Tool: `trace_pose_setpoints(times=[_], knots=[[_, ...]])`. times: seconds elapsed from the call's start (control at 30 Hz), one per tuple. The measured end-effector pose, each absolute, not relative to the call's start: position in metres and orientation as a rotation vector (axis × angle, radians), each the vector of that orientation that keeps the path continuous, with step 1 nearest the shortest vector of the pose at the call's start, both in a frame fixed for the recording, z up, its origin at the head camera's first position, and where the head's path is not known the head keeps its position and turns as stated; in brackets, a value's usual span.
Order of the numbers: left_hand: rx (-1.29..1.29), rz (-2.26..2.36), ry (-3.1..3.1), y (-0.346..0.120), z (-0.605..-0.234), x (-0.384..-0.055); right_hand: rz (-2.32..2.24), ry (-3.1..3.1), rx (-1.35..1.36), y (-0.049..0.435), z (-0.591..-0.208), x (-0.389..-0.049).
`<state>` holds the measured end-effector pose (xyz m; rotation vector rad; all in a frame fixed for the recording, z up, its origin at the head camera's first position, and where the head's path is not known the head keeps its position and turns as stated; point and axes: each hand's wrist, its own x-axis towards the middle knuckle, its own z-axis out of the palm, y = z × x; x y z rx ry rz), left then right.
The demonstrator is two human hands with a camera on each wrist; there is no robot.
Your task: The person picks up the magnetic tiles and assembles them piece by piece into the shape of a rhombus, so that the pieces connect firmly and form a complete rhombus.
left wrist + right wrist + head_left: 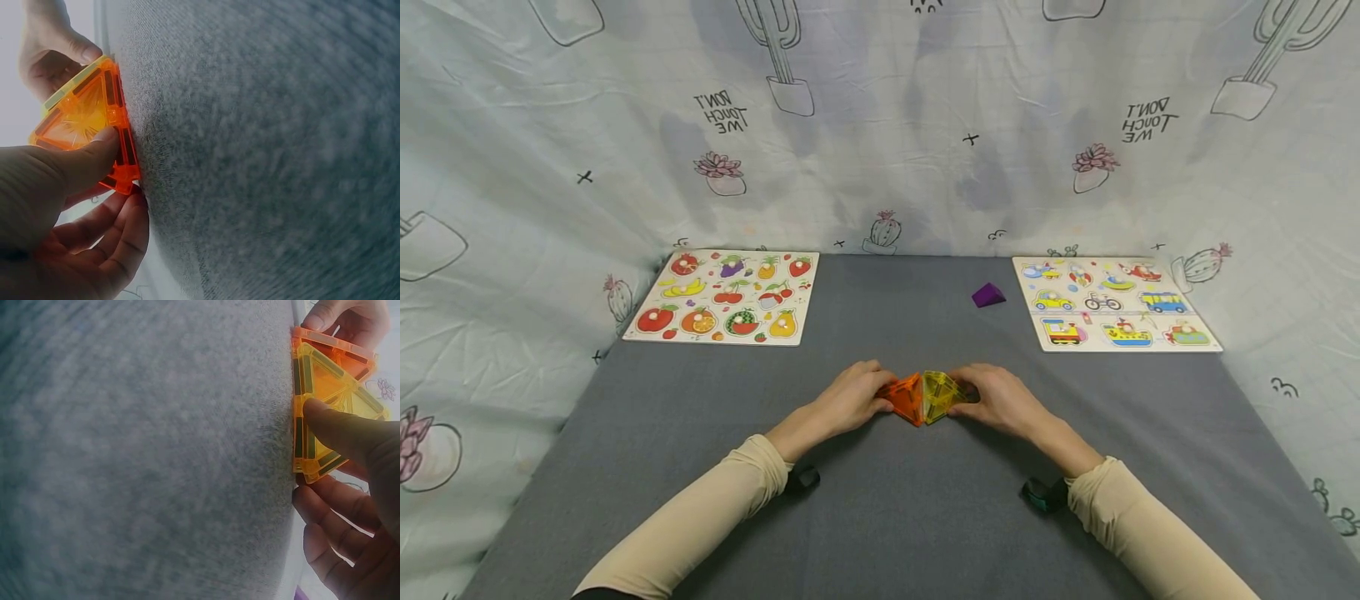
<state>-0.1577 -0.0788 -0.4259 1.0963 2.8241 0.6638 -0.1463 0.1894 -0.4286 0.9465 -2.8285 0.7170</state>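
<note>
An orange translucent magnetic-tile pyramid [905, 398] stands on the grey cloth, gripped between the thumb and fingers of my left hand [852, 395]. Right beside it is a yellow translucent magnetic-tile pyramid [940, 397], which my right hand [1000, 402] holds from the other side. The two pieces meet face to face at the middle. In the left wrist view my thumb presses the near face of the orange pyramid [114, 112], fingers behind its corner. In the right wrist view my thumb lies on the yellow pyramid [317, 437], low by the cloth.
A purple wedge-shaped block [988, 295] lies farther back. At the back left is a fruit puzzle board [808, 292]; a vehicle puzzle board [1026, 287] lies at the back right. A patterned curtain [887, 125] hangs behind the grey table cloth [910, 517].
</note>
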Motion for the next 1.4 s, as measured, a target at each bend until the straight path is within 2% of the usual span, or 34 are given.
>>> trace_pose_setpoints(times=[1.4], knots=[[1.074, 0.703, 2.854, -0.077, -0.415, -0.162, 0.824, -2.778, 0.976, 0.186, -0.421, -0.148]])
